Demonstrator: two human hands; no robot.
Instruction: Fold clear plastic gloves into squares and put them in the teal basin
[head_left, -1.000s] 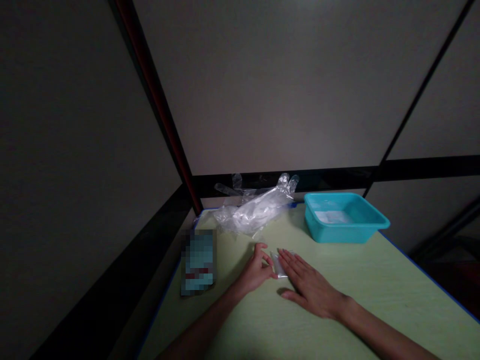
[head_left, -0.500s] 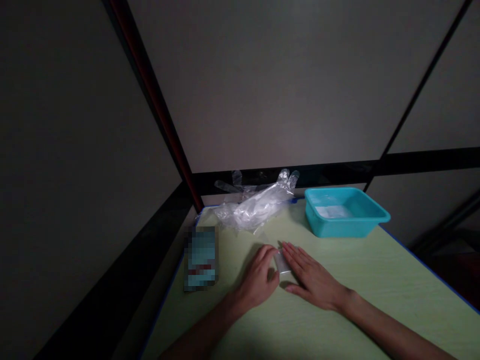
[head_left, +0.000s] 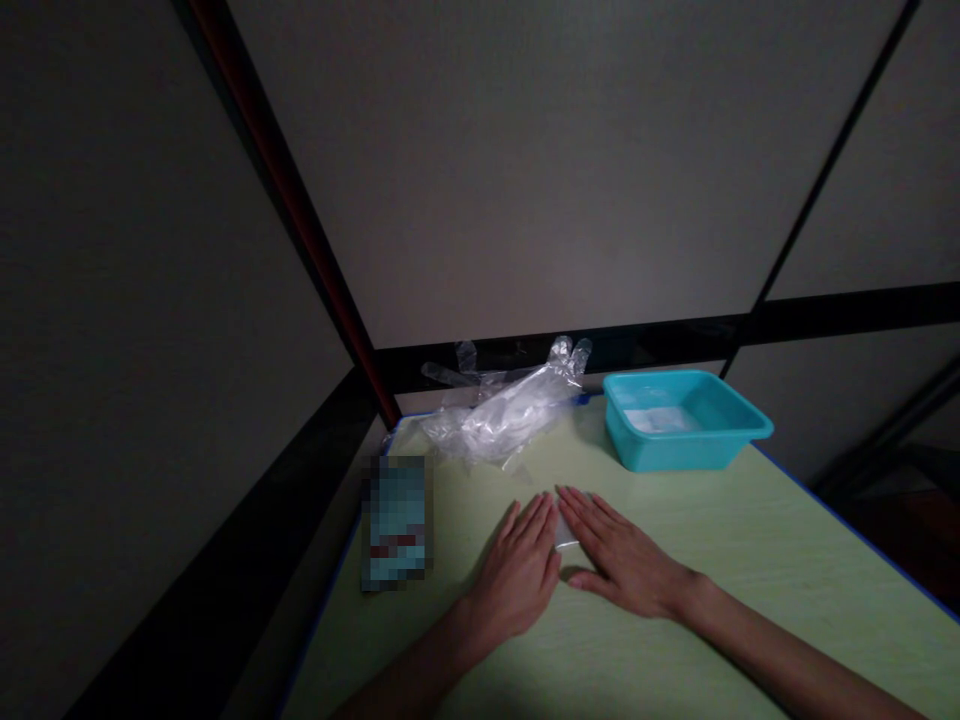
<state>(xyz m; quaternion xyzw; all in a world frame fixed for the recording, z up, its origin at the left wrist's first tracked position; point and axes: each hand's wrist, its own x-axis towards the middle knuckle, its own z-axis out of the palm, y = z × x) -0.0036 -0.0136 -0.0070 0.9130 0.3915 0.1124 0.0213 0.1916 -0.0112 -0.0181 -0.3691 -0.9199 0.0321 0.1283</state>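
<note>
A small folded piece of clear plastic (head_left: 564, 532) lies on the table, mostly hidden under my hands; it looks like the same film as the gloves. My right hand (head_left: 619, 550) lies flat over its right part, fingers stretched out and thumb apart. Over its left edge rests my left hand (head_left: 517, 570), palm down with the fingers extended. Beyond my hands, clear disposable plastic gloves (head_left: 514, 410) lie in a loose, crumpled heap at the table's back edge.
A turquoise plastic basin (head_left: 679, 452) with folded whitish pieces (head_left: 660, 419) inside stands at the back right of the pale green table (head_left: 720, 540). On the left lies a blurred-out teal packet (head_left: 396, 525). Wall panels rise behind the table and to its left.
My left hand has flattened from a curled, pinching pose and now lies over the plastic's left edge. My right hand stays spread on it. The view has shifted slightly.
</note>
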